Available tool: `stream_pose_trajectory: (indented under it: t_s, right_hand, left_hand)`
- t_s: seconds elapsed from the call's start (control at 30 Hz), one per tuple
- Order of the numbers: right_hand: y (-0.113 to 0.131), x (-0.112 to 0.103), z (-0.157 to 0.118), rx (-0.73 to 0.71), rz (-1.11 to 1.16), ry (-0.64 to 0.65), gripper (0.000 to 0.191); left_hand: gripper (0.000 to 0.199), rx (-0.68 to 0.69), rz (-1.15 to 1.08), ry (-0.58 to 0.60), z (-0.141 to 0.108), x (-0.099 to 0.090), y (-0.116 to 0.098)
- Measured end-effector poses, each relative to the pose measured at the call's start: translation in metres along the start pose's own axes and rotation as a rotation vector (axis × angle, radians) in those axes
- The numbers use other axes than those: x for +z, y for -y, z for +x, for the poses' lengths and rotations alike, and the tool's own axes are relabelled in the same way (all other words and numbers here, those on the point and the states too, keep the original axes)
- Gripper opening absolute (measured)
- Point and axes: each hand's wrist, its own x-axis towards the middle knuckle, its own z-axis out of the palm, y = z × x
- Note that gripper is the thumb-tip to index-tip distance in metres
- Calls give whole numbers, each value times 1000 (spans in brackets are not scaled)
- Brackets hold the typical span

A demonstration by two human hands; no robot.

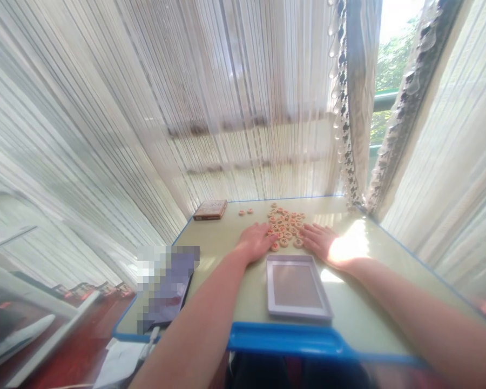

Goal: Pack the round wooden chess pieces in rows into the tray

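Observation:
A cluster of round wooden xiangqi pieces (pixel 284 226) with red and dark markings lies near the far part of the table. At its left side my left hand (pixel 256 241) rests with fingers stretched out, the tips touching the nearest pieces. My right hand (pixel 321 241) lies flat on the other side, fingers apart, its tips at the pieces on the right. Neither hand grips a piece. Between my forearms, closer to me, sits a shallow pale box tray (pixel 270 286). Two loose pieces (pixel 245 212) lie apart from the cluster, to its left.
A flat brown box (pixel 210 209) sits at the table's far left corner. On the left edge lies a dark tablet-like thing (pixel 174 292), partly blurred out, with a white cable plug (pixel 154 334). A blue trough (pixel 285 337) runs along the near edge. Curtains (pixel 243 108) hang behind.

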Motion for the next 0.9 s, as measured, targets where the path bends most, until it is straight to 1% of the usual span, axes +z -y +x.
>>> stream_pose_trajectory:
  t_s: [0.07,0.13,0.17,0.27,0.3,0.33,0.43,0.47,0.53,0.63,0.73,0.83,0.9]
  right_hand:
    - [1,0,0,-22,32,22,54]
    - [2,0,0,-12,49,32,58]
    - [3,1,1,1,44,35,59]
    - [3,3,3,42,1,51,63]
    - [3,4,4,49,-12,64,64]
    - [3,4,6,49,-19,76,64]
    - [4,2,18,36,-20,63,66]
    - [4,1,25,42,-18,40,67]
    - [4,-2,41,49,-29,-7,66]
    - [4,-8,72,6,-53,-25,63]
    - [5,-11,106,-95,-38,7,58]
    - [11,-8,136,-216,-44,37,52]
    - [16,-1,149,-201,-21,36,52]
  left_hand:
    - [63,6,12,13,0,-1,-1]
    - [62,-10,23,22,1,-2,-2]
    - [63,-24,27,0,1,-2,-3]
    - [66,-40,33,-149,6,-4,-6]
    - [64,-30,34,-176,8,-4,-7]
    - [61,-13,31,-172,9,-4,-7]
    - [52,43,2,-53,12,-4,-9]
    - [50,53,-10,-25,12,-4,-10]
    - [49,50,-35,-28,12,-4,-9]
    - [51,-25,-88,-116,15,-3,-4]
    - [50,-120,-104,-219,22,-1,2]
    - [45,-100,-83,-258,25,0,5]
    - [43,-113,-70,-309,24,-1,4]
